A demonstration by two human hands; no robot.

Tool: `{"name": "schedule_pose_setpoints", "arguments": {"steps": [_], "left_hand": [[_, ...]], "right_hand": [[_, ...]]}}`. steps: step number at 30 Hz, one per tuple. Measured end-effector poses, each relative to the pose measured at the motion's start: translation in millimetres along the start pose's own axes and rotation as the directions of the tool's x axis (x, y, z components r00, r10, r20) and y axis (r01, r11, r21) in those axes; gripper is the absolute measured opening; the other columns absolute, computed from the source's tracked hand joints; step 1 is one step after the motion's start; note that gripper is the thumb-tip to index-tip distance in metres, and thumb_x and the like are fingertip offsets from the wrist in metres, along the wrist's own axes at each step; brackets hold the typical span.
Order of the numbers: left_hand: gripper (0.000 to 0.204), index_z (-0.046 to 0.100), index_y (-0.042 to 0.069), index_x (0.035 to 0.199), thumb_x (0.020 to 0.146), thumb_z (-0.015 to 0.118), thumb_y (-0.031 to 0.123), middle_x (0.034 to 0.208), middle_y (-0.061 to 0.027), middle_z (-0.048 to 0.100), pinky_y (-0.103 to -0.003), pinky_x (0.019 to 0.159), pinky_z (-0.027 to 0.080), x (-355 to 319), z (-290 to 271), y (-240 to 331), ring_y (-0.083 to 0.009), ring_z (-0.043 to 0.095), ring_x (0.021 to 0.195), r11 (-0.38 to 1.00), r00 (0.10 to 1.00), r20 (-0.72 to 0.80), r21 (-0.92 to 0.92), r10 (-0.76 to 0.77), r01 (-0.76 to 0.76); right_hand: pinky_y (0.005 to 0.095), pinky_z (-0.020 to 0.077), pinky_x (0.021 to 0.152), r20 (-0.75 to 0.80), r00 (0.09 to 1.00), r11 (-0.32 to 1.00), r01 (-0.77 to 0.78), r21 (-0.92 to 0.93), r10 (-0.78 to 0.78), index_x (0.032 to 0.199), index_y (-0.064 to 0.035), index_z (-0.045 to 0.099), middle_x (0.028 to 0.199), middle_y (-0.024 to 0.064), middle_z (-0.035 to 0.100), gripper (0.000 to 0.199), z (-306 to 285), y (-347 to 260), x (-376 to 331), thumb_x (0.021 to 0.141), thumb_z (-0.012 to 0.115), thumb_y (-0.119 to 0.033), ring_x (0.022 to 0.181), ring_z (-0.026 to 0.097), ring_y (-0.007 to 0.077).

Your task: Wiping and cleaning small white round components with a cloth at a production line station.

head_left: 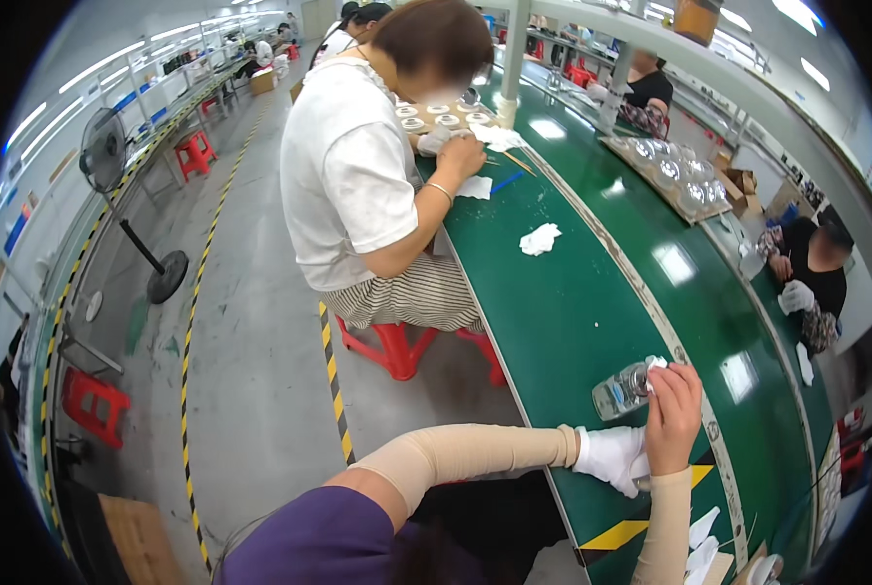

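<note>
A clear bottle (619, 393) with liquid inside is on the green tabletop, its neck toward my right hand. My right hand (672, 414) is bare, with its fingertips pinched around a small white tissue (656, 363) at the bottle's mouth. Just below it, my left hand (612, 456) wears a white glove and rests low over the table. My right hand and wrist partly cover the left one's fingers, so what they hold, if anything, cannot be made out. Beige sleeves cover both my forearms.
A crumpled white tissue (539, 239) lies farther up the green table (573, 312). Beside the table a person in a white top (348, 166) sits on a red stool (393, 349). A tray of clear domes (665, 175) stands across the table. White scraps (702, 531) lie near my right forearm.
</note>
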State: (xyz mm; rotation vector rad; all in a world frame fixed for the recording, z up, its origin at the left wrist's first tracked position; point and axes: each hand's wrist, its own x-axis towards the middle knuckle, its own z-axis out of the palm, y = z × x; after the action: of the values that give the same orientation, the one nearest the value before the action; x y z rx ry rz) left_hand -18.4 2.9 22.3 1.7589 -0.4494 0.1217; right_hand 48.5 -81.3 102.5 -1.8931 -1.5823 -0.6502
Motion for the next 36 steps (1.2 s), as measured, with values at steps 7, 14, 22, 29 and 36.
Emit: {"name": "schedule_pose_setpoints", "arguments": {"steps": [7,14,22,29,36], "left_hand": [[0.048,0.056,0.001,0.097,0.061,0.08,0.024,0.087,-0.0174,0.064,-0.039,0.076,0.05,-4.6,6.2,-1.3,-0.0333,0.061,0.081,0.995,0.998,-0.025,0.079,-0.053,0.055],[0.038,0.061,0.002,0.093,0.067,0.079,0.023,0.086,-0.0138,0.064,-0.037,0.073,0.049,6.5,10.4,-8.5,-0.0252,0.061,0.081,0.992,0.996,0.06,-0.109,0.065,-0.058],[0.079,0.042,0.003,0.131,0.065,0.082,0.021,0.122,-0.0183,0.051,-0.038,0.1,0.042,19.1,-5.7,6.0,-0.0313,0.05,0.118,0.999,1.0,-0.004,0.046,0.029,-0.029],[0.089,0.03,0.006,0.142,0.07,0.081,0.017,0.129,-0.015,0.045,-0.037,0.1,0.042,9.1,10.0,-15.6,-0.0304,0.049,0.118,0.988,0.994,0.027,0.107,0.106,-0.108],[0.082,0.031,0.009,0.142,0.075,0.078,0.012,0.128,-0.0116,0.045,-0.034,0.098,0.044,6.0,15.6,-18.6,-0.0257,0.05,0.115,0.813,0.994,0.027,-0.572,-0.109,0.104]], "right_hand": [[0.0438,0.0411,0.099,0.045,0.999,0.999,0.0,0.037,-0.002,0.104,0.0042,0.063,0.111,0.0144,0.062,0.024,-6.1,-10.0,-2.7,0.08,0.059,0.005,0.107,0.055,0.0352],[0.0404,0.048,0.087,-0.064,0.994,0.996,-0.089,-0.012,0.088,0.098,-0.0028,0.068,0.103,0.0119,0.062,0.025,7.0,-1.4,-6.5,0.074,0.068,0.004,0.103,0.057,0.0331],[0.0367,0.0492,0.084,-0.259,0.874,0.903,-0.351,0.246,0.41,0.091,-0.0009,0.069,0.089,0.0119,0.066,0.017,-40.0,4.2,-23.9,0.075,0.068,0.004,0.093,0.062,0.0296],[0.0438,0.0397,0.101,-0.053,0.911,0.91,-0.403,0.097,0.409,0.093,-0.0033,0.068,0.128,0.0152,0.052,0.025,-34.1,-27.6,-116.7,0.07,0.075,0.0,0.124,0.047,0.0362],[0.0416,0.0385,0.102,-0.117,0.665,0.668,-0.693,0.272,0.738,0.112,-0.0016,0.061,0.134,0.02,0.05,0.04,-8.1,-34.9,-96.5,0.076,0.075,-0.009,0.124,0.047,0.0377]]}}
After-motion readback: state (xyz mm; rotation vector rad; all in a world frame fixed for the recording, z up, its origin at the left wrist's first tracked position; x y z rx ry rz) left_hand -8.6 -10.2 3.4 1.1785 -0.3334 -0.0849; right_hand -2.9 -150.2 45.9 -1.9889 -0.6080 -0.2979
